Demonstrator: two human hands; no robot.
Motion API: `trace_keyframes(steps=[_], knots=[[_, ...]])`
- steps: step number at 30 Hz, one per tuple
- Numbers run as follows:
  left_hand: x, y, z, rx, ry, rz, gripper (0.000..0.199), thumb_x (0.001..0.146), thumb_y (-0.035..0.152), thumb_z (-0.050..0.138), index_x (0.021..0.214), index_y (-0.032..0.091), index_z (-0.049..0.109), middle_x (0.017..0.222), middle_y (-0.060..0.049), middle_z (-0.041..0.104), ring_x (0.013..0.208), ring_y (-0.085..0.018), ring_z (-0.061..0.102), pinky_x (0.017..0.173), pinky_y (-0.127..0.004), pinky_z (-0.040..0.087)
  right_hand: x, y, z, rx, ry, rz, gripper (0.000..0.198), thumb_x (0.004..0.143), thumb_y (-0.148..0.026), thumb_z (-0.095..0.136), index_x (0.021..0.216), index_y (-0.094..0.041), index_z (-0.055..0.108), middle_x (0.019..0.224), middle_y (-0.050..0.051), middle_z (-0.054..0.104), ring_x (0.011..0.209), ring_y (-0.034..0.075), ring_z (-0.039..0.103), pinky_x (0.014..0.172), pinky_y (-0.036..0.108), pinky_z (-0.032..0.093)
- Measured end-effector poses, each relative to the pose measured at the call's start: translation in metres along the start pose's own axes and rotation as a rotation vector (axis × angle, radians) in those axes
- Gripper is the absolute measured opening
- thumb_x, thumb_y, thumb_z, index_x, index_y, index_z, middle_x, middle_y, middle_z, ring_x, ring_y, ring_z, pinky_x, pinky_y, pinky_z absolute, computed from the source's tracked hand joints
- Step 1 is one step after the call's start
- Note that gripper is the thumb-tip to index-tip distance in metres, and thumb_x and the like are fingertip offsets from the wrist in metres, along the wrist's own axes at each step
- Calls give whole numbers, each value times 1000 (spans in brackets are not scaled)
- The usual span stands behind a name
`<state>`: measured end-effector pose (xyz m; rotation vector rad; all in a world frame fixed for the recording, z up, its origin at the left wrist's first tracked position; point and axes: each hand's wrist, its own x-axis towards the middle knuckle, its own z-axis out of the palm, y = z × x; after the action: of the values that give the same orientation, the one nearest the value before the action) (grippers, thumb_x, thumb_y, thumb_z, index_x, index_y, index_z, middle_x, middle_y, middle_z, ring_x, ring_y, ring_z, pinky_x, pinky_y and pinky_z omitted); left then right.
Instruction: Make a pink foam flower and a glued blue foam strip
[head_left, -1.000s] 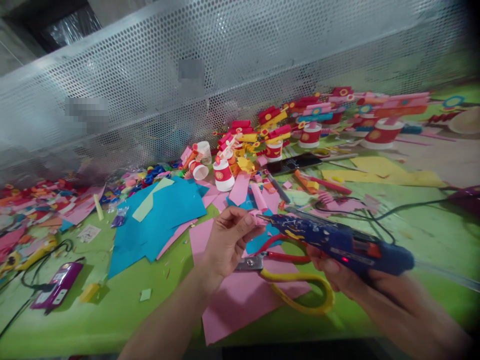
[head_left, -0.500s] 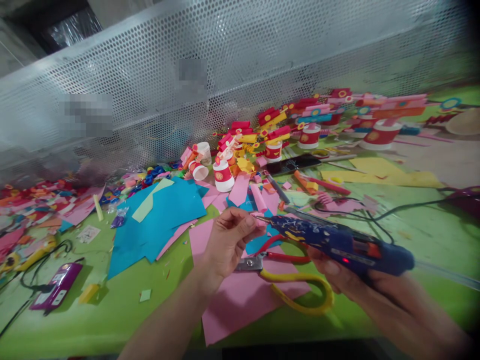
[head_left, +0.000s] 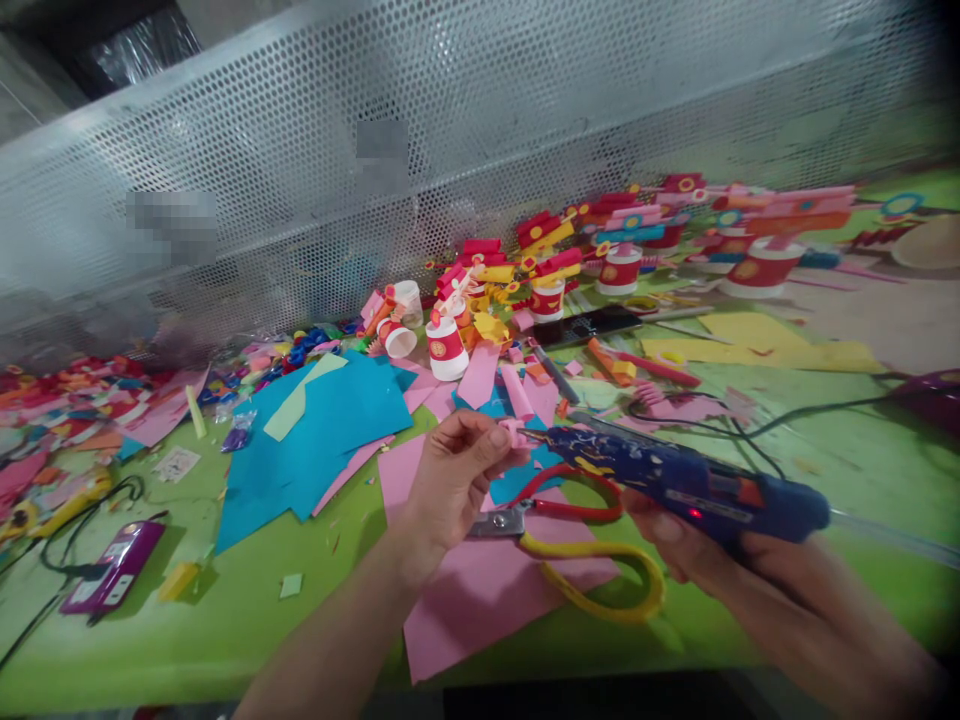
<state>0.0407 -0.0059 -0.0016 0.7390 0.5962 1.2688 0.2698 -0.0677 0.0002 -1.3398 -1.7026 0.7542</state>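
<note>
Head view: small pink paper-like piece [head_left: 513, 433] above the green desk [head_left: 247, 620], right at the metal nozzle [head_left: 534, 435] of a scuffed blue plastic glue gun [head_left: 675, 482]. Piece likely light, soft, easily crushed; best taken by an edge, clear of the nozzle. Gun probably stiff, heavier; hold by the body. Left hand [head_left: 457, 480]: grip nearly closed, pinching the piece. Right hand [head_left: 720, 565]: grip wrapped round the gun. Nozzle touching? Can't tell.

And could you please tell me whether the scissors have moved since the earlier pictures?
No, the scissors lie unshifted against the pink sheet beneath them.
</note>
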Motion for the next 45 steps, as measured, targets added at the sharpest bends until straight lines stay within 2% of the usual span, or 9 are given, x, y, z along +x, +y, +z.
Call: trace_keyframes(steps=[9,17,22,28,34,40,45], knots=[[-1,1,0,-17,4,10,18,71,23,91,73,19,73,69,6,72,67,-8,72,75,-21,64,-3,10,0,2,15,42,36,83,-61,66,84,-28,79,66,2,75,53,23,66,38,26,52],[-1,1,0,-7,-19,8,17,72,24,90,72,20,74,73,4,75,70,-9,73,75,-20,63,-1,2,1,6,24,33,36,83,-62,65,81,-27,78,72,2,77,60,24,70,45,25,56],[0,1,-1,-3,-29,-2,17,73,25,89,73,20,73,74,3,76,73,-9,74,76,-20,63,2,-6,0,21,13,-13,29,84,-56,66,80,-30,78,72,0,78,67,25,74,54,26,61],[-1,1,0,8,-47,-2,16,76,25,88,74,19,73,75,2,76,74,-9,74,76,-20,62,0,4,-2,-49,1,-23,33,84,-59,66,83,-29,80,73,1,79,60,24,73,46,24,58],[-1,2,1,27,-12,-13,20,73,27,90,74,18,72,74,2,76,72,-10,73,74,-21,62,-2,5,-2,-45,1,7,37,81,-64,66,82,-29,80,72,2,79,59,26,72,50,28,61],[-1,2,1,33,7,-11,25,69,29,92,74,19,70,71,4,73,70,-11,73,72,-21,62,-2,-4,-2,-90,32,-30,32,83,-54,67,99,-31,82,83,1,81,67,27,74,59,30,63],[-1,2,1,33,-10,-13,21,72,28,90,73,19,71,74,2,75,72,-11,73,74,-21,62,-3,-3,-3,-22,22,-21,30,82,-57,67,83,-30,80,68,1,76,62,27,71,54,29,61]])
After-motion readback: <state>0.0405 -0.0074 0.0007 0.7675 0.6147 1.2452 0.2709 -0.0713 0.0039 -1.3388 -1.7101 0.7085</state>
